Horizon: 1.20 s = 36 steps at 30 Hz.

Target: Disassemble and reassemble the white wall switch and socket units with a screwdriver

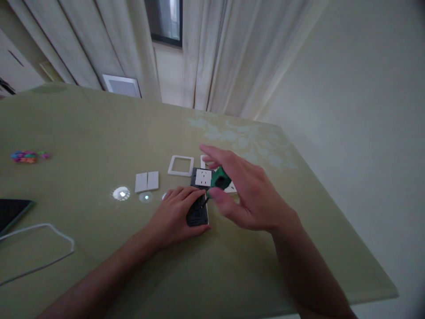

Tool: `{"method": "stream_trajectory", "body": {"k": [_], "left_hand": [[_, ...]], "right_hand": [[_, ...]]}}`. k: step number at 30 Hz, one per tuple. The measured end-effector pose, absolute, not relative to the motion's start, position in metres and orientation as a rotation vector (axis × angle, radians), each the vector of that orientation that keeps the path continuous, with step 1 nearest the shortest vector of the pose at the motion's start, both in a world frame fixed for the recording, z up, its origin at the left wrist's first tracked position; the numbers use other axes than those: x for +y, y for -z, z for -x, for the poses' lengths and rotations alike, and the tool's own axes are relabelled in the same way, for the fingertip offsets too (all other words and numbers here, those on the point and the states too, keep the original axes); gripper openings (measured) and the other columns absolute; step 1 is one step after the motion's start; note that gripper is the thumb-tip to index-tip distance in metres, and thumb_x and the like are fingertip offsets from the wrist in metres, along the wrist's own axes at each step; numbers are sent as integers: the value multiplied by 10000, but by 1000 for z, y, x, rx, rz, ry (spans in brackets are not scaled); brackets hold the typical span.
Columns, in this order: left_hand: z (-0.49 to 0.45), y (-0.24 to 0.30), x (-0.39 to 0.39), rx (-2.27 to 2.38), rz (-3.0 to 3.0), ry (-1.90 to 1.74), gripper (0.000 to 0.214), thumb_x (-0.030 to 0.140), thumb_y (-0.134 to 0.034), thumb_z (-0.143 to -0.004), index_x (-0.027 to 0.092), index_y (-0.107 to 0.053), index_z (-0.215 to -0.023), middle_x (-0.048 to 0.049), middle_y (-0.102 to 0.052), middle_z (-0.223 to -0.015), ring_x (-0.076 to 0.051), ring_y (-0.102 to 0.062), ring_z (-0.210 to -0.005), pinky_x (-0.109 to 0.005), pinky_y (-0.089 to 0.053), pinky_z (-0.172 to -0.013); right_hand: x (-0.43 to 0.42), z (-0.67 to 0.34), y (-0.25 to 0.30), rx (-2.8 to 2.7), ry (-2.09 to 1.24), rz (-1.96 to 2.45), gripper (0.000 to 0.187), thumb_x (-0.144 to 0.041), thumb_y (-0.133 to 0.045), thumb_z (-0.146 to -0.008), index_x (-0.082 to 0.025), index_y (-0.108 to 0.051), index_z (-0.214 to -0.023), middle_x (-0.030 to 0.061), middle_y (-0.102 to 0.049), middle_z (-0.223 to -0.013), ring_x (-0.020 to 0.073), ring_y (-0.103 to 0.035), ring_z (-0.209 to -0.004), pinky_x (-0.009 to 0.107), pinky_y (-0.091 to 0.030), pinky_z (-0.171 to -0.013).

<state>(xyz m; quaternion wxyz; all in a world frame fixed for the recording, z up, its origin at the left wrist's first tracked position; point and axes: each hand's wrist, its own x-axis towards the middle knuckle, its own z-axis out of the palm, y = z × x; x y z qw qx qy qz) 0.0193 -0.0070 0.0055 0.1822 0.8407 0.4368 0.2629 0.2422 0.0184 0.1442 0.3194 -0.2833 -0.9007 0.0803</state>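
Here the left hand (177, 215) lies over a dark socket module (198, 216) on the bench (232, 266). Its fingers are on top and its thumb sits at the near edge, so the grip pins the module flat and covers most of its left side.

The right hand (247, 197) has its grip closed on a green-handled screwdriver (220, 178), forefinger stretched out beyond it. We see only a stub of green between the fingers. The thin dark shaft slants down to the module, but the tip is too small and dim to place.

Just behind sits a second module (202, 177) with a white face, its right edge hidden by the handle. A white piece (231, 188) peeps out past the right hand, mostly covered. Farther left lie a white frame (171, 166) and two white plates (146, 181).

At the left margin a dark slab (11, 212) and a white cable (43, 225) are cut off. The coloured bits (26, 156) are too blurred to name.
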Motion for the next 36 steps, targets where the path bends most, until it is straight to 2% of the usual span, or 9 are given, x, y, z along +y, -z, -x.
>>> {"method": "stream_trajectory", "body": {"k": [2,6,11,16,19,21,25,31,36], "left_hand": [[-19,-6,-7,1234,-2373,-726,753,472,-919,-800,253,-600,-1446,-128,-705,-1415,-410,-651,-1261,-605,-519,-1063],[-19,-6,-6,1224,-2384,-728,793,475,-921,-799,249,-578,-1477,-133,-690,-1446,-414,-643,-1277,-611,-511,-1081],[-18,-7,-7,1231,-2376,-703,743,486,-915,-811,251,-599,-1441,-134,-701,-1409,-409,-645,-1258,-607,-517,-1064],[-19,-8,-7,1230,-2365,-693,673,469,-907,-812,251,-641,-1390,-135,-712,-1373,-415,-653,-1246,-616,-521,-1060],[-19,-9,-7,1222,-2365,-703,655,455,-892,-829,250,-637,-1397,-133,-719,-1347,-406,-662,-1226,-602,-529,-1041],[-19,-8,-7,1229,-2368,-713,688,460,-899,-821,258,-622,-1417,-130,-719,-1346,-407,-662,-1224,-599,-531,-1036],[-19,-6,-8,1245,-2376,-722,709,480,-915,-802,268,-628,-1415,-131,-725,-1340,-419,-666,-1217,-608,-532,-1036],[-21,-6,-7,1257,-2371,-705,774,480,-919,-802,255,-598,-1468,-135,-700,-1427,-414,-651,-1258,-599,-522,-1059],[-22,-8,-5,1251,-2365,-690,780,495,-932,-778,237,-624,-1447,-143,-700,-1443,-417,-652,-1270,-600,-516,-1077]], "right_hand": [[18,-242,-145,-2389,-359,731,471,-279,-498,-1106,-208,-515,-1571,106,-729,-1438,213,-749,-1170,344,-585,-997],[18,-243,-146,-2320,-12,856,243,-362,-673,-1058,-192,-722,-1224,55,-820,-990,203,-771,-870,306,-573,-841],[18,-245,-150,-2423,-369,776,406,-271,-546,-1114,-207,-541,-1516,106,-734,-1424,215,-742,-1213,326,-577,-1006],[15,-241,-147,-2355,157,831,235,-406,-711,-1053,-183,-728,-1125,54,-811,-918,201,-752,-779,314,-573,-783],[11,-240,-151,-2454,-214,773,415,-316,-596,-1102,-184,-572,-1495,123,-760,-1365,252,-741,-1196,369,-582,-1004],[10,-241,-153,-2461,-401,747,448,-278,-576,-1115,-230,-516,-1557,100,-711,-1470,225,-705,-1290,355,-562,-1067],[10,-239,-148,-2347,-52,868,223,-429,-724,-1050,-207,-727,-1073,47,-805,-955,186,-747,-817,295,-566,-790],[15,-246,-155,-2439,-561,740,444,-275,-581,-1121,-238,-520,-1560,98,-714,-1464,217,-685,-1337,355,-539,-1109],[23,-246,-147,-2253,-259,899,243,-418,-759,-1031,-215,-696,-1149,17,-788,-975,170,-742,-833,278,-551,-796]]}}
